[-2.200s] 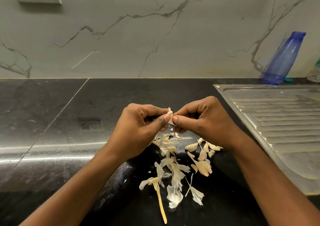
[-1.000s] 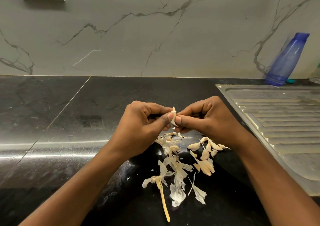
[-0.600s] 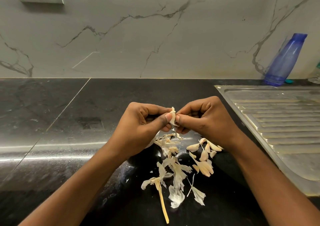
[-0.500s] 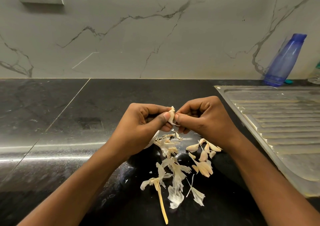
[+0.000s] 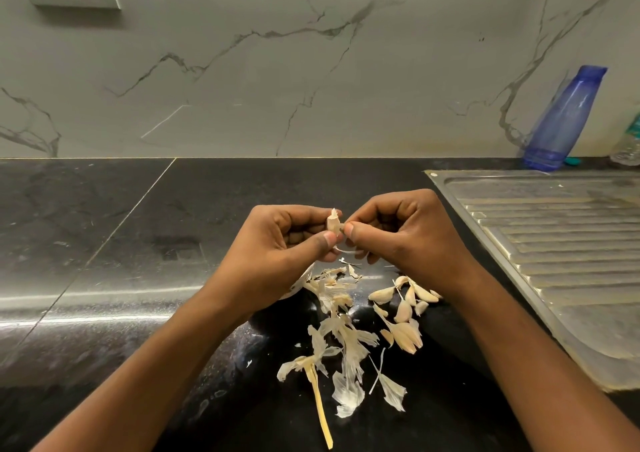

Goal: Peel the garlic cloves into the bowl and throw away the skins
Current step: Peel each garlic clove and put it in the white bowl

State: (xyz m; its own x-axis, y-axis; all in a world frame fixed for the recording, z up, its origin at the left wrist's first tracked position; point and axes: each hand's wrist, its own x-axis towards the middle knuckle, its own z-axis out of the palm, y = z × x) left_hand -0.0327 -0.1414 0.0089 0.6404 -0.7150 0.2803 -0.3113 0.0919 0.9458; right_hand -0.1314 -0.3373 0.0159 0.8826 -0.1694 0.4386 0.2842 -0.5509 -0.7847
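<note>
Head view: I see both hands raised over the black surface [image 5: 104, 244], pinching one garlic clove [image 5: 333, 224] between them. Left hand [image 5: 277, 254] has a narrow grip on the clove, thumb and forefinger closed on it. Right hand [image 5: 408, 237] pinches at its right side, thumb tip touching it; a thin strip of skin curls below. Loose skins [image 5: 343, 344] lie scattered beneath the hands, unpeeled cloves [image 5: 405, 306] just right of them. Steel drainboard [image 5: 554, 244] at right, blue bottle [image 5: 561, 122] behind it.
</note>
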